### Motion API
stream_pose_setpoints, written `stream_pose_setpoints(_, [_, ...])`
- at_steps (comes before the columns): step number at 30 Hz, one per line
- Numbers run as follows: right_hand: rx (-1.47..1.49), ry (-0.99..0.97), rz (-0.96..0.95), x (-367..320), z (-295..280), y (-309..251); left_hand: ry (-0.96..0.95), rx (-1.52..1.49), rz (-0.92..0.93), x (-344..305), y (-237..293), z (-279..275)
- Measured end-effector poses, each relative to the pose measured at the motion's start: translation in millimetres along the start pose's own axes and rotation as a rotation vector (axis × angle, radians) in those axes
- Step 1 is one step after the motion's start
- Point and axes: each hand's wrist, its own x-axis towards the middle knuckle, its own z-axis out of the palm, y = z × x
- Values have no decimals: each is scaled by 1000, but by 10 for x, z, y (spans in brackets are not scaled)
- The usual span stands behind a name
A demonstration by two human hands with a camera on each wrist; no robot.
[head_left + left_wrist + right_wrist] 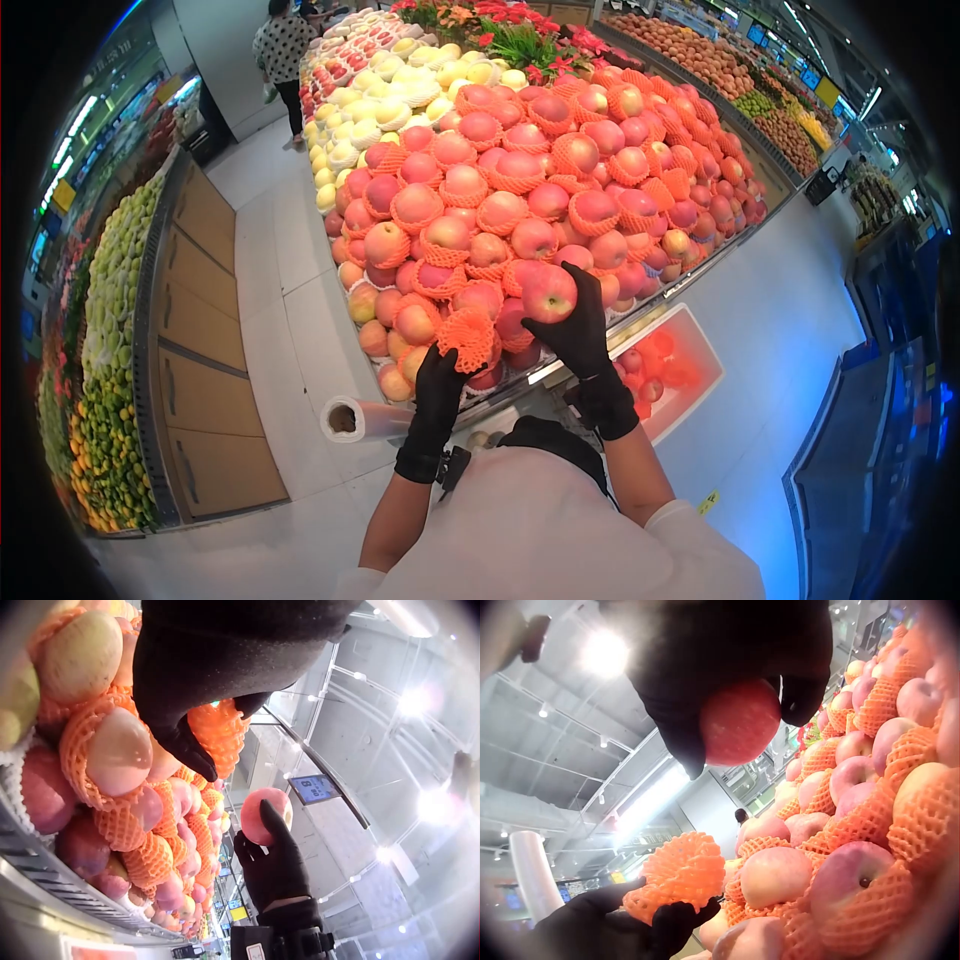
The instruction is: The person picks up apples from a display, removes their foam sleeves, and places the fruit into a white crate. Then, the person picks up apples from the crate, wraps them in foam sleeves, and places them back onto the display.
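My right hand [578,325], in a black glove, grips a red apple [549,293] above the near edge of the apple pile [500,210]. The apple has no sleeve on it; in the right wrist view, fingers and thumb wrap round its sides. My left hand [437,388], gloved too, pinches an orange foam net sleeve [467,338] just left of the apple. In the right wrist view that net [684,876] looks hollow and bunched between thumb and fingers. Many apples below both hands sit in similar orange nets.
Yellow fruit in white nets [400,90] lies beyond the apples. A white foam box [680,375] with some apples and orange nets stands on the floor at right. A plastic bag roll [365,419] is at the stand's near left corner. A person [285,50] stands far left.
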Motion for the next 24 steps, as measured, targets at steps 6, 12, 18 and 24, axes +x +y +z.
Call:
stream_pose_setpoints(6, [15, -8, 85, -57, -160, 176, 1, 17, 1, -10, 19, 132])
stream_pose_setpoints(12, [292, -42, 368, -150, -436, 531, 2, 80, 2, 41, 31, 350])
stream_pose_setpoints(18, [1098, 54, 668, -407, -863, 1056, -109, 385, 53, 199, -85, 567])
stream_pose_setpoints(24, [885, 93, 782, -651, -1417, 1526, -116, -3, -122, 228, -6, 992])
